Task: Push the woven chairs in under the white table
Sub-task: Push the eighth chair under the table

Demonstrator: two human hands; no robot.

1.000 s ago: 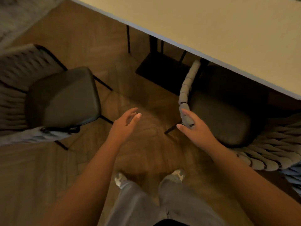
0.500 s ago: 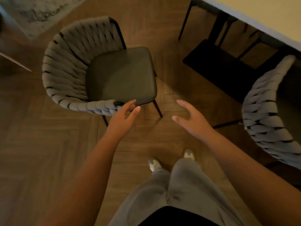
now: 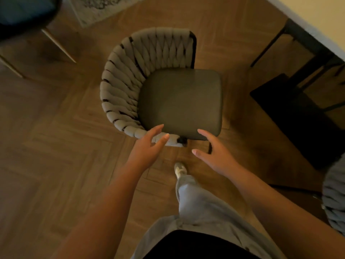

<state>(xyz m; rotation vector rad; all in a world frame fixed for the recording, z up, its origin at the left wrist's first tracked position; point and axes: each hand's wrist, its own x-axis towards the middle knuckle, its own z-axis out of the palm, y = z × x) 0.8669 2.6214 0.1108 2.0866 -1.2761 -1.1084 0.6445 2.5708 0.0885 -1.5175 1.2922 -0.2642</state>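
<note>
A woven chair [image 3: 130, 75] with a grey braided back and a dark seat cushion stands on the wood floor in the middle of the view, away from the white table [image 3: 317, 17] at the top right. My left hand [image 3: 147, 148] hovers open over the near end of the woven armrest. My right hand [image 3: 214, 152] is open just beside the seat's near corner, holding nothing. A second woven chair [image 3: 335, 199] shows only as a braided edge at the right border.
The table's black legs and base [image 3: 291, 101] stand at the right. A dark chair with light wooden legs [image 3: 28, 17] is at the top left, beside a pale rug [image 3: 104, 6]. My leg and shoe [image 3: 180, 170] are below the chair.
My view has swung left from the chair at the table to the free-standing chair, now centred. Both hands have come up to its near edge and stayed open.
</note>
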